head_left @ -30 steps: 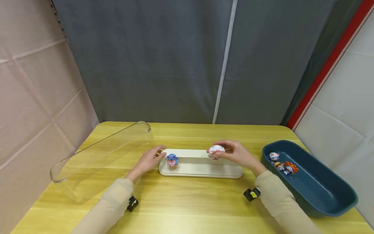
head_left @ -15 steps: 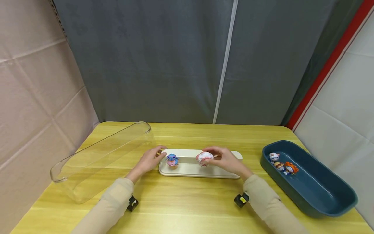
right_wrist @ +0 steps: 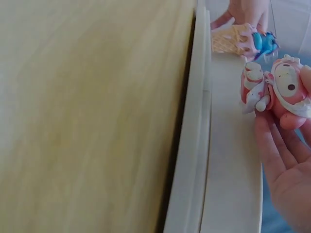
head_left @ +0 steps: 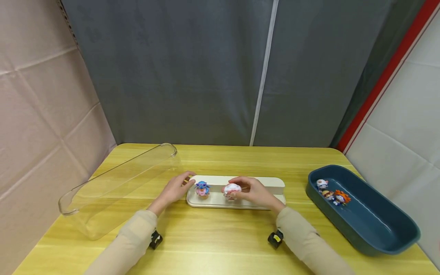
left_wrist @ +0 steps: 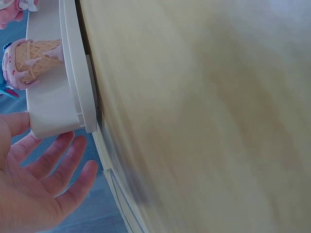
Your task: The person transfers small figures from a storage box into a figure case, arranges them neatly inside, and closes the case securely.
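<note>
A pink and white toy figurine (right_wrist: 285,87) is pinched by its head between the thumb and fingers of my right hand (head_left: 254,191). It is over the middle of a long cream stepped display base (head_left: 264,198), with its feet toward the lower step in the right wrist view. My left hand (head_left: 174,189) rests at the base's left end, its thumb and fingertips right at the corner and its fingers relaxed. Beside that hand, an ice-cream-cone figurine (head_left: 202,190) with a blue top and purple glasses stands on the lower step; its waffle cone (left_wrist: 39,60) shows in the left wrist view.
On the right side of the wooden table (head_left: 220,240) stands a dark blue tub (head_left: 374,214) with several small figurines (head_left: 329,195) at its far left. A clear plastic cover (head_left: 120,191) lies slanted on the left. A grey curtain (head_left: 192,76) hangs behind the table.
My right hand has moved left along the base and slightly lower with the pink and white figurine, closer to the ice-cream-cone figurine. My left hand has stayed at the base's end.
</note>
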Available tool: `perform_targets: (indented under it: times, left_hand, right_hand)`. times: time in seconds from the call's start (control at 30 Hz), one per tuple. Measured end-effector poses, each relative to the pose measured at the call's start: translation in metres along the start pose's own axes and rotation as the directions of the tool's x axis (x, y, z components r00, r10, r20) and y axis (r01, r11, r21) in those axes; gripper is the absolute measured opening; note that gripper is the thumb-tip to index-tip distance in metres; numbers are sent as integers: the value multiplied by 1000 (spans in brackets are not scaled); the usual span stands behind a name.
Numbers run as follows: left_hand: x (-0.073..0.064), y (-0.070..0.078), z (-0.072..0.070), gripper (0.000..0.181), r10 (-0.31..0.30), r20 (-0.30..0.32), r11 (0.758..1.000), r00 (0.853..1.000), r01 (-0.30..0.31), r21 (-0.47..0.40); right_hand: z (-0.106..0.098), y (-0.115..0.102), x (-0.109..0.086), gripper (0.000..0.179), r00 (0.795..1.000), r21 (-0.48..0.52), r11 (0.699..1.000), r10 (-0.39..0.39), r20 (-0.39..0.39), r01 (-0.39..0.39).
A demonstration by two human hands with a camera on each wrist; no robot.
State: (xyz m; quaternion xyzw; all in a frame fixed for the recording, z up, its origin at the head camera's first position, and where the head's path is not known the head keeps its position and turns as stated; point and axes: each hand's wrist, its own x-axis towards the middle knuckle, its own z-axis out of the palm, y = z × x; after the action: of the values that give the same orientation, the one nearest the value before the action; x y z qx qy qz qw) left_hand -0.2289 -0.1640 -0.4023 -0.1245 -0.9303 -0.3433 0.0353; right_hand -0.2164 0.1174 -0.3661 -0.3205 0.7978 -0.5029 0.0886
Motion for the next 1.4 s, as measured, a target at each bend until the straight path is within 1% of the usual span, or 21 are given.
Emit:
perform_targets:
  times: [0.1, 0.4, 0.57, 0.67, 0.83, 0.93, 1.07, 1.13, 1.4]
  left_hand:
    - [0, 0, 0, 24, -2, 0, 1000, 1000, 2, 0]
    - [0, 0, 0, 24, 5, -4, 1000, 1000, -5, -3]
    - [0, -1, 1, 24, 10, -6, 1000, 1000, -10, 1]
    - [0, -1, 1, 25, 10, -6, 1000, 1000, -10, 1]
    - [0, -2, 1, 25, 10, -4, 1000, 1000, -10, 2]
    - [-1, -2, 1, 25, 9, 0, 1000, 1000, -9, 0]
    - [-1, -2, 0, 26, 10, 2, 1000, 1000, -10, -2]
    - [0, -2, 0, 25, 12, 1, 1000, 1000, -12, -1]
    - [0, -1, 0, 24, 15, -3, 1000, 1000, -15, -1]
  right_hand:
    - [4, -1, 2, 37, 1000, -8, 1000, 0, -7, 0]
    - [16, -1, 7, 36, 1000, 11, 1000, 3, -20, -3]
    - [22, -3, 7, 35, 999, -16, 1000, -18, -31, 18]
    - [25, 0, 8, 34, 998, -40, 999, -33, -49, 31]
    - [30, 19, 13, 33, 997, -132, 991, -36, -73, 26]
    - [31, 27, 14, 34, 994, -199, 979, -70, -87, 52]
    - [31, 30, 14, 34, 982, -288, 953, -140, -127, 99]
    - [31, 29, 14, 33, 978, -325, 940, -154, -144, 101]
    - [32, 27, 15, 33, 971, -382, 917, -183, -155, 112]
